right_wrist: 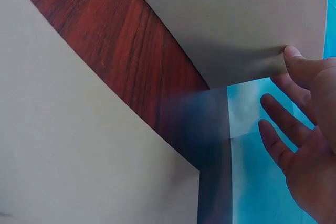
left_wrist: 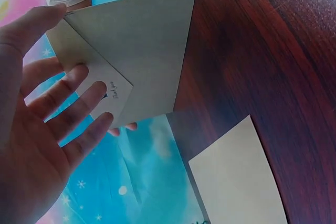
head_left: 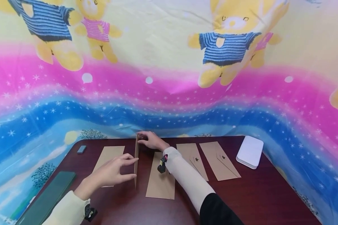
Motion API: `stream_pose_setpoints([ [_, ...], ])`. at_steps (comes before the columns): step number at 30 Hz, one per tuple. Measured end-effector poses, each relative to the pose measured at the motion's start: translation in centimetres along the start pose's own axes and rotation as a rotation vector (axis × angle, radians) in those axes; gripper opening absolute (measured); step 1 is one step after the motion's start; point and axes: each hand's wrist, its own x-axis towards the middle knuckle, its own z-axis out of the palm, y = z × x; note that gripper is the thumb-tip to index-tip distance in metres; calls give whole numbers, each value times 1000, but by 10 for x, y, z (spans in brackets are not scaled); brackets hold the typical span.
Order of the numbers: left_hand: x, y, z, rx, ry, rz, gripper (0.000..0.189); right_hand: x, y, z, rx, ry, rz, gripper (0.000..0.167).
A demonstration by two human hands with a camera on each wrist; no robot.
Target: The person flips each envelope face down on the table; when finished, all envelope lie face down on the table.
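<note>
A brown paper envelope [head_left: 136, 162] stands on its edge at the middle of the table, almost side-on in the head view. My right hand [head_left: 151, 140] pinches its far end; in the right wrist view the thumb [right_wrist: 295, 59] lies on one face of it. My left hand [head_left: 112, 170] is at its left side, fingers spread and nearly straight. In the left wrist view the pointed, printed flap [left_wrist: 107, 80] faces my left palm. Flat to its left lies another envelope [head_left: 112, 153]. A plain-side-up envelope [head_left: 157, 184] lies under my right forearm.
Two envelopes, one nearer [head_left: 190, 156] and one farther right [head_left: 219, 161], lie flap side up with a small crown print. A white box [head_left: 250, 151] sits at the right edge. On the left are a long green case [head_left: 49, 197] and a small blue-grey block [head_left: 81, 149].
</note>
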Motion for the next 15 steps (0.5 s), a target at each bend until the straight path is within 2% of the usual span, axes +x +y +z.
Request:
stream_pose_setpoints([
  [11, 3, -2, 0, -13, -19, -2, 61, -1, 8, 11, 29, 13, 94, 43],
  [15, 2, -2, 1, -14, -28, -17, 62, 0, 10, 18, 32, -23, 135, 39],
])
